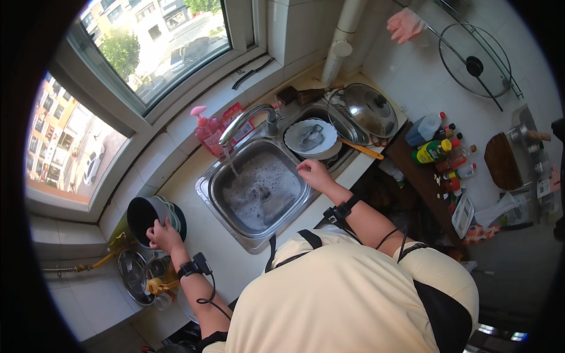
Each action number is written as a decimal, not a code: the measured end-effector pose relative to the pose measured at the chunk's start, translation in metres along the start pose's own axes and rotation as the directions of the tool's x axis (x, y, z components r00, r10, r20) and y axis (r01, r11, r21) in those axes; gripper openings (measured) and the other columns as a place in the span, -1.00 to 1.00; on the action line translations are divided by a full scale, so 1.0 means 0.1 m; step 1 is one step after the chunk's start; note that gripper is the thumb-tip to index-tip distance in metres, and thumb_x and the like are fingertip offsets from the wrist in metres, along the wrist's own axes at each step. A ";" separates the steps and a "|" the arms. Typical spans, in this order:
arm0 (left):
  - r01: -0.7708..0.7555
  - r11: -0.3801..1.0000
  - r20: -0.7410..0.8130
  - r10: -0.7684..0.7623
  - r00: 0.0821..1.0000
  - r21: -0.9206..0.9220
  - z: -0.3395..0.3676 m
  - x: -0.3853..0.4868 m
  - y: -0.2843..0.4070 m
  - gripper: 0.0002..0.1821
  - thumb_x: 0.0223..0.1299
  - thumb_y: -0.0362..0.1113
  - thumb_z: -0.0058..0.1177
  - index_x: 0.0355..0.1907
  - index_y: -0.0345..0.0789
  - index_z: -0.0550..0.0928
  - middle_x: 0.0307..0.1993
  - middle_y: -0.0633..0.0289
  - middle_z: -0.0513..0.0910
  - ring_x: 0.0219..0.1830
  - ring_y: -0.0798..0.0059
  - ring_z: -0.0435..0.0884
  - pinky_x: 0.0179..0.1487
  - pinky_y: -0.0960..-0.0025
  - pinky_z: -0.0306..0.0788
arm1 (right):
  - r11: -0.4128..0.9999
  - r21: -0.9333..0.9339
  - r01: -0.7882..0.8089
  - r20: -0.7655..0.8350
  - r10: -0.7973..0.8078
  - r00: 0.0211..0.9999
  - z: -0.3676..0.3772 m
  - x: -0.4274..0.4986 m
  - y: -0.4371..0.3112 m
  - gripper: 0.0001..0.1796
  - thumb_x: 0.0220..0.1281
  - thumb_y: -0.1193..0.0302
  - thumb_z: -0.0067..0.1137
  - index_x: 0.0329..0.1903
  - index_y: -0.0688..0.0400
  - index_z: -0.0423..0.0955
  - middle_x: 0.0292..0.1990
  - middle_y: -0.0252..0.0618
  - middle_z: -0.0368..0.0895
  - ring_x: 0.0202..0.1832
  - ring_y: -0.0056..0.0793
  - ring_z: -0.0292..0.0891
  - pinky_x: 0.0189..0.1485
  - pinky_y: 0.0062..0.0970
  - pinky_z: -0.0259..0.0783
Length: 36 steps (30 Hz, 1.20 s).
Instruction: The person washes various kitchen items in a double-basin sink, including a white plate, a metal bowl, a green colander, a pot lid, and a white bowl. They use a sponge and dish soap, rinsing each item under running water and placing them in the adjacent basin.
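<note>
My left hand (165, 238) is at the rim of a dark round pot (148, 216) on the counter left of the sink; whether its fingers grip the rim I cannot tell. Above the sink's right rim is my right hand (314, 173), fingers bent, with nothing visible in it. Water runs from the chrome faucet (247, 119) into the steel sink basin (225, 216), which holds foamy water (260, 189). In the smaller basin at the right, a white scalloped bowl (291, 137) rests on other dishes, with a translucent grey item (312, 137) inside it.
A pink pump bottle (209, 134) stands behind the sink, below the window. A glass pot lid (371, 110) and an orange-handled utensil (362, 148) lie at the right. Several sauce bottles (432, 151) stand on a brown surface. Metal lids (132, 276) are near the left wall.
</note>
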<state>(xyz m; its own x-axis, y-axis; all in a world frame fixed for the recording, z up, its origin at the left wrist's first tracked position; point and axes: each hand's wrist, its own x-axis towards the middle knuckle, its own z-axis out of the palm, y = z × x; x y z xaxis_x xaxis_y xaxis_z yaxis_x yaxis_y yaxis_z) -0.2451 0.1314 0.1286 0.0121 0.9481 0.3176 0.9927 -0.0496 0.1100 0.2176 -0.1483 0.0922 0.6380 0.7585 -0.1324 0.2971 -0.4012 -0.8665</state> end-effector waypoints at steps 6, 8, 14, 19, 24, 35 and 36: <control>0.033 0.998 0.115 -0.039 0.993 0.057 0.38 -0.04 -0.25 -0.66 0.42 -0.01 0.18 0.08 -0.16 0.69 -0.01 0.04 0.64 0.22 0.15 0.46 0.23 -0.08 0.14 | 0.998 0.041 -0.055 -0.091 0.058 0.994 -0.31 -0.05 0.14 -0.79 0.22 0.41 0.26 -0.14 0.23 0.70 -0.27 -0.17 0.78 -0.18 -0.35 0.72 -0.05 -0.34 0.58; 0.020 0.997 0.134 -0.029 0.991 0.069 0.42 -0.04 -0.26 -0.63 0.48 0.00 0.10 0.13 -0.17 0.66 0.05 -0.02 0.60 0.23 0.10 0.46 0.25 -0.08 0.15 | 0.991 0.054 -0.120 -0.096 0.125 0.988 -0.46 -0.04 0.17 -0.79 0.25 0.42 0.26 -0.11 0.22 0.69 -0.25 -0.19 0.77 -0.16 -0.37 0.71 -0.03 -0.36 0.58; 0.079 0.993 0.096 -0.088 0.992 0.088 0.39 -0.15 -0.10 -0.49 0.49 0.03 0.06 0.34 -0.18 0.51 0.25 0.03 0.55 0.39 0.05 0.33 0.35 -0.15 0.14 | 0.984 0.086 -0.156 -0.206 0.171 0.963 -0.99 0.10 0.18 -0.79 0.31 0.42 0.26 -0.06 0.21 0.68 -0.20 -0.24 0.77 -0.12 -0.43 0.68 0.02 -0.41 0.56; -0.234 0.966 -0.266 0.198 0.943 -0.111 0.29 -0.68 0.46 -0.39 0.26 -0.25 0.22 0.37 -0.25 0.44 0.31 0.09 0.50 0.40 0.04 0.33 0.42 -0.06 0.16 | 0.996 0.077 -0.049 -0.417 0.077 0.906 -1.70 0.49 0.46 -0.76 0.26 0.40 0.27 -0.08 0.24 0.68 -0.21 -0.13 0.80 -0.14 -0.32 0.74 -0.03 -0.38 0.58; -0.357 0.861 -0.105 0.343 0.934 -0.363 0.13 -1.53 1.38 -0.45 0.14 -0.40 0.21 0.25 -0.30 0.51 0.22 0.07 0.55 0.33 0.02 0.39 0.43 0.01 0.19 | 0.991 -0.044 -0.128 -0.513 0.087 0.854 -2.64 1.18 1.08 -0.65 0.26 0.31 0.29 -0.01 0.29 0.63 -0.14 0.02 0.78 -0.04 -0.06 0.73 0.05 -0.21 0.59; -0.131 0.874 0.532 0.397 0.748 -0.468 0.04 -2.43 2.59 -0.78 0.20 -0.32 0.28 -0.08 -0.19 0.77 -0.13 0.17 0.75 0.09 0.09 0.60 0.16 0.06 0.43 | 0.720 -0.653 -0.234 -0.293 0.044 0.955 -3.78 2.45 1.88 -0.41 0.35 -0.03 0.22 0.18 0.19 0.52 -0.08 0.18 0.74 0.02 0.26 0.64 0.08 0.10 0.53; -0.078 0.867 0.536 0.372 0.758 -0.491 0.00 -2.48 2.58 -0.79 0.21 -0.31 0.28 -0.09 -0.20 0.77 -0.14 0.17 0.76 0.08 0.10 0.61 0.15 0.07 0.43 | 0.758 -0.614 -0.221 -0.312 0.025 0.950 -3.79 2.45 1.87 -0.44 0.32 -0.02 0.25 0.10 0.19 0.57 -0.09 0.18 0.74 0.01 0.26 0.63 0.07 0.09 0.53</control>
<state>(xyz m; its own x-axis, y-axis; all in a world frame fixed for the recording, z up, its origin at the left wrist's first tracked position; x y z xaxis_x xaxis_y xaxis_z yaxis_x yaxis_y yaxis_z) 0.0085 -0.1166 0.0778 0.4429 0.8682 -0.2235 0.8012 -0.2714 0.5333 0.6988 -0.2317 0.0796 0.8347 0.5507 0.0028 0.5202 -0.7867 -0.3324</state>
